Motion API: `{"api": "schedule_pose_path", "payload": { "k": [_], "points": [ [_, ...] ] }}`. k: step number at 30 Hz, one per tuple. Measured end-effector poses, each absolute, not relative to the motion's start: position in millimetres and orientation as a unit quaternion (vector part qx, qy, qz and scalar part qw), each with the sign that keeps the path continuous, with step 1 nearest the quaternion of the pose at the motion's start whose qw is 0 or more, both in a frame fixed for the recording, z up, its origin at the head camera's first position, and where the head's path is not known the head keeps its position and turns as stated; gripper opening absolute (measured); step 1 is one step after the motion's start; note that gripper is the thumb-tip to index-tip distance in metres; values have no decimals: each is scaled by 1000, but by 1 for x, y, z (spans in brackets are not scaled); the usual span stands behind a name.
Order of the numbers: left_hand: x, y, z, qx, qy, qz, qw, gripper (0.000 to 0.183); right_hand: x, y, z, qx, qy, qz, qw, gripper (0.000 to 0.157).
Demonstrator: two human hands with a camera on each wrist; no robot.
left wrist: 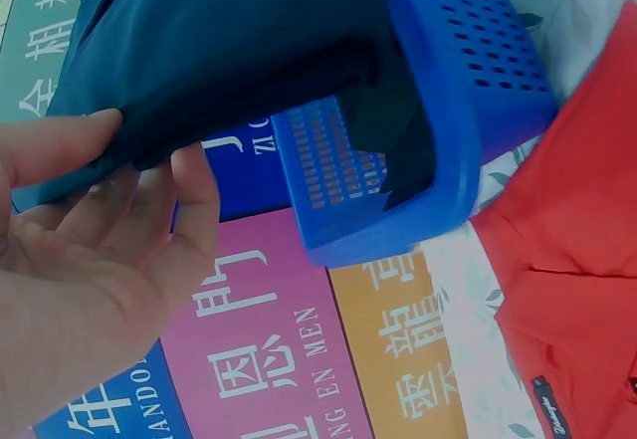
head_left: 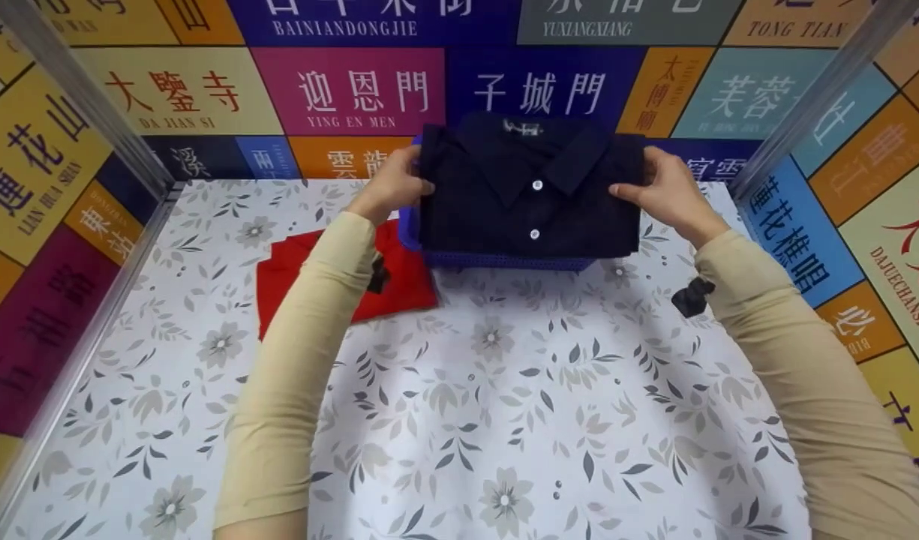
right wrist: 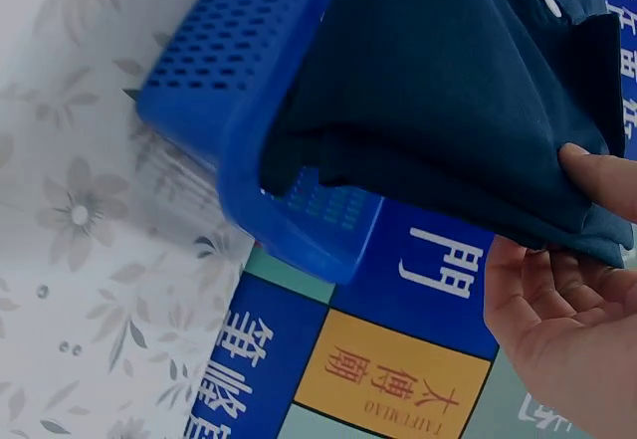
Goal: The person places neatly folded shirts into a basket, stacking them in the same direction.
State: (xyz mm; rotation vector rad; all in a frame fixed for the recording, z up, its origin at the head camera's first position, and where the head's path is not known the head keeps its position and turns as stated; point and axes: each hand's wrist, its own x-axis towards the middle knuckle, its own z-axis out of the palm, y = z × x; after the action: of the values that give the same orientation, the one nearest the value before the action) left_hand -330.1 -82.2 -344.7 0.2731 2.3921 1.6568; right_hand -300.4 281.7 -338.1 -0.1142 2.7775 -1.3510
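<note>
Yellow, orange and purple lettered panels (head_left: 43, 150) flank the left of the bench (head_left: 489, 405), which is covered in white cloth printed with grey flowers. On it lies a folded red garment (head_left: 406, 281), partly hidden by the person's left forearm in a beige sleeve (head_left: 298, 352). Just right of that, the left hand (head_left: 395, 184) pinches the side of a folded navy shirt (head_left: 474, 225), thumb on top, fingers curled beneath, closed to the cloth's thickness. The shirt, its collar and white buttons showing, is over a perforated blue basket (head_left: 515, 262); whether it touches the rim cannot be told. At the shirt's right side, the right hand (head_left: 668, 191) grips likewise, thumb above, fingers bent under the fabric. Farther right stand more lettered panels.
</note>
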Motion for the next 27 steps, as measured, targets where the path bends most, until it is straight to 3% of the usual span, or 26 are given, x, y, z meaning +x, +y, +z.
{"api": "schedule_pose_path", "payload": {
  "k": [9, 14, 27],
  "points": [
    [-345, -79, -347, 77, 838, 539, 34, 43, -319, 278, -339, -9, 911, -413, 0, 55],
    [-349, -83, -354, 61, 857, 512, -5, 37, -326, 271, -345, -1, 910, -413, 14, 53],
    [-362, -79, -352, 15, 869, 495, -1, 31, -337, 257, -344, -21, 936, -350, -9, 46]
  ]
}}
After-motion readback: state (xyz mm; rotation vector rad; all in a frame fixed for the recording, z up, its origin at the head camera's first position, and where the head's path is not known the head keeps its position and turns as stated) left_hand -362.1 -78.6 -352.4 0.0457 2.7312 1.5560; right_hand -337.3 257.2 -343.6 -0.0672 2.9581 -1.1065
